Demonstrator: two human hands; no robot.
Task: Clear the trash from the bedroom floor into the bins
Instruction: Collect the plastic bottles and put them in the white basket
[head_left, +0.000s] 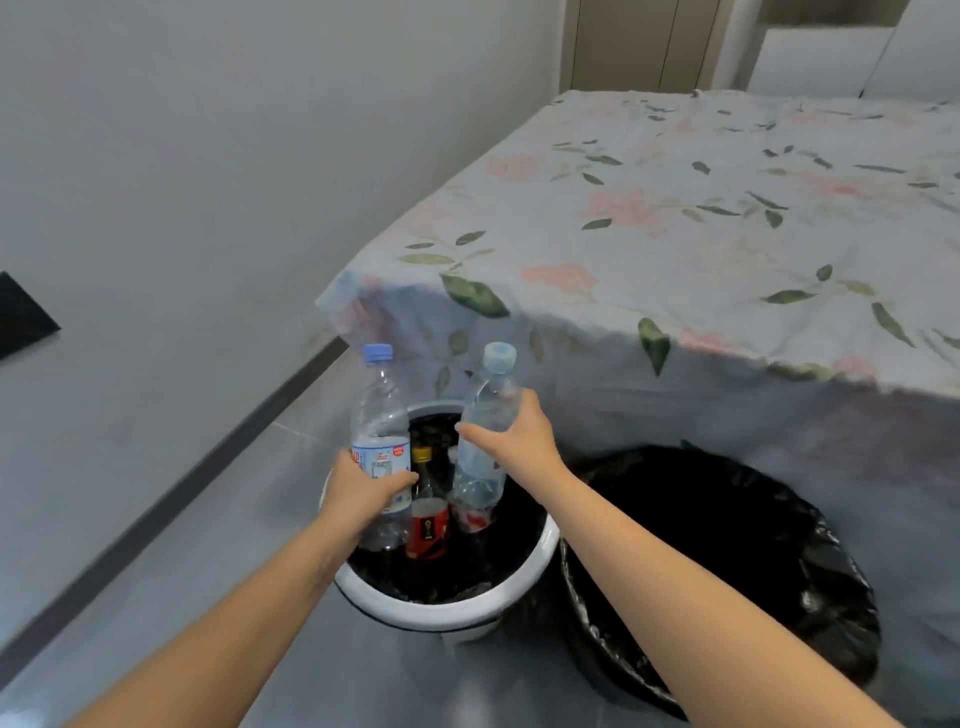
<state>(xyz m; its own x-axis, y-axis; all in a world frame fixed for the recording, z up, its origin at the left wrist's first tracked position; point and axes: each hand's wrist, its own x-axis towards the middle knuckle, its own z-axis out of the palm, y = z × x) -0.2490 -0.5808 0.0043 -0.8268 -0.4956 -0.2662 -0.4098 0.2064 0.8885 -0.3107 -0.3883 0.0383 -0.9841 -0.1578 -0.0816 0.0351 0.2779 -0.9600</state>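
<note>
My left hand grips a clear plastic bottle with a blue cap, upright over the left side of a white-rimmed bin. My right hand holds a second clear bottle with a pale blue cap, tilted slightly over the same bin. Inside the bin, between the two bottles, stands a dark bottle with a yellow cap and red label. To the right stands a second bin lined with a black bag; its inside is dark and I cannot make out any contents.
A bed with a floral sheet rises right behind both bins, its sheet hanging down to them. A grey wall with a dark skirting board runs along the left. Grey tiled floor spreads left of the bins.
</note>
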